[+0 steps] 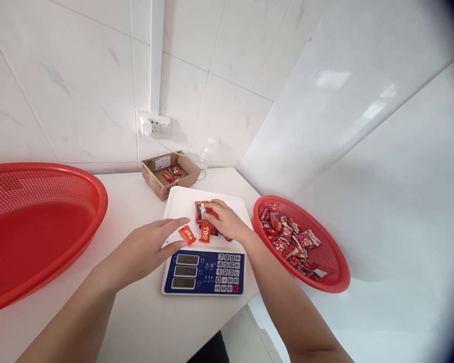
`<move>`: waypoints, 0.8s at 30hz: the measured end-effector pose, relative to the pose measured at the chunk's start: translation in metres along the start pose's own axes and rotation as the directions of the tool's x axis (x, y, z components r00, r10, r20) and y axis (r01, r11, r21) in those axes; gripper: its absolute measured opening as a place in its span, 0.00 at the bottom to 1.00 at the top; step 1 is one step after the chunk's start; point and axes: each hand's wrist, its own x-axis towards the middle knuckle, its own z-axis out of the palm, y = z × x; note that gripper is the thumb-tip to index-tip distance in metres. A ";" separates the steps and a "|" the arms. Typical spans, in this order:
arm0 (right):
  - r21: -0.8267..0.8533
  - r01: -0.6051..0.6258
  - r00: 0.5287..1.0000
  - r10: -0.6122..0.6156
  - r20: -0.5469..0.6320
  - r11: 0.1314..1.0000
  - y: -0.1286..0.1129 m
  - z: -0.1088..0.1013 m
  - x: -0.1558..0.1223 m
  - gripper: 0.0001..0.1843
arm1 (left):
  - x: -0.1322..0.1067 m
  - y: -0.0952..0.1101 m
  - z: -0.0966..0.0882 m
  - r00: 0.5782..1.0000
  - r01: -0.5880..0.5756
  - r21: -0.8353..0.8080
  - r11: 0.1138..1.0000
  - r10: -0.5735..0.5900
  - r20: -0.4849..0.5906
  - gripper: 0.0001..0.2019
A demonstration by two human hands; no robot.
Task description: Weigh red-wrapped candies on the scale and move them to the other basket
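Observation:
A digital scale (204, 272) with a white weighing tray (181, 201) stands on the white table. Several small red candy packets (206, 232) lie on the tray. My right hand (227, 220) rests over the pile, its fingers closed on packets at the pile's top. My left hand (149, 249) lies at the tray's left edge with fingers stretched out, thumb and forefinger either side of one red packet (187, 235). That packet lies on the tray, just touching the fingertips.
A red mesh basket (331, 252) full of red candy packets sits right of the scale. A large, empty red basket (41, 227) fills the left. A small cardboard box (170, 174) with a few packets stands behind the scale, a clear bottle (205, 159) and wall socket (155, 126) beyond.

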 end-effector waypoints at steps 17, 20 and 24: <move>-0.086 -0.622 0.701 0.505 -0.504 0.779 0.073 -0.031 -0.180 0.29 | -0.004 0.001 -0.005 0.992 0.088 -0.063 0.994 -0.094 -0.088 0.24; -0.164 -0.661 0.712 0.544 -0.444 0.732 0.082 -0.020 -0.186 0.30 | -0.003 0.003 -0.004 0.993 0.080 -0.057 0.995 -0.085 -0.079 0.24; -0.351 -0.659 0.744 0.510 -0.431 0.665 0.085 -0.004 -0.181 0.30 | -0.004 0.002 -0.003 0.995 0.065 -0.035 0.997 -0.068 -0.077 0.24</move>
